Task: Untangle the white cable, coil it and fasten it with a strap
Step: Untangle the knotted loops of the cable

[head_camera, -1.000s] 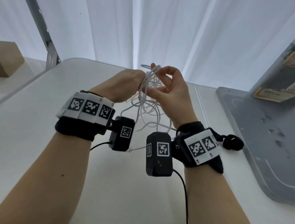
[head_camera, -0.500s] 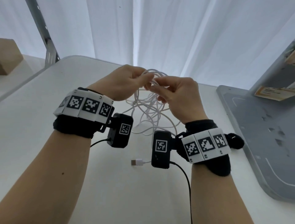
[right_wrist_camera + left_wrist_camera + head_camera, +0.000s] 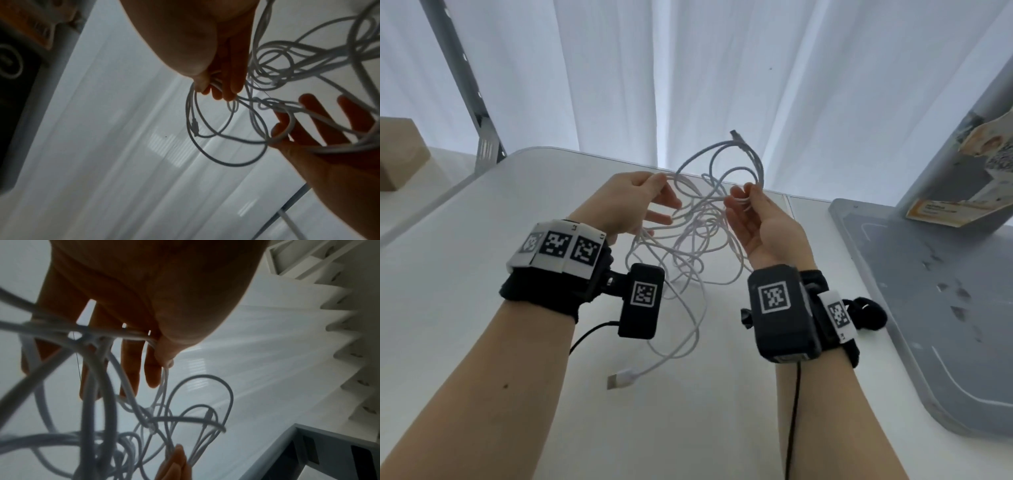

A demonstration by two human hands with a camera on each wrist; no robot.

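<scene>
The white cable (image 3: 698, 240) hangs as a loose tangle of loops between my two raised hands, above the white table (image 3: 465, 325). My left hand (image 3: 666, 180) pinches one strand between thumb and forefinger, its other fingers spread. My right hand (image 3: 744, 195), palm up, pinches a few strands at its fingertips. A loop rises above the right hand and ends in a small plug (image 3: 736, 135). The USB plug (image 3: 619, 378) dangles low near the table. In the left wrist view the cable (image 3: 195, 418) runs from my left hand (image 3: 159, 345). In the right wrist view my right hand (image 3: 211, 86) holds the loops (image 3: 226, 138).
A grey stand base (image 3: 928, 325) with an upright post lies on the table at the right. A cardboard box (image 3: 397, 154) sits at the far left beside a metal rail (image 3: 465, 85). A white curtain hangs behind the table.
My hands have moved apart, pulling the tangle open. The right palm has turned upward, a loop with the small plug has swung up, and the USB plug hangs lower.
</scene>
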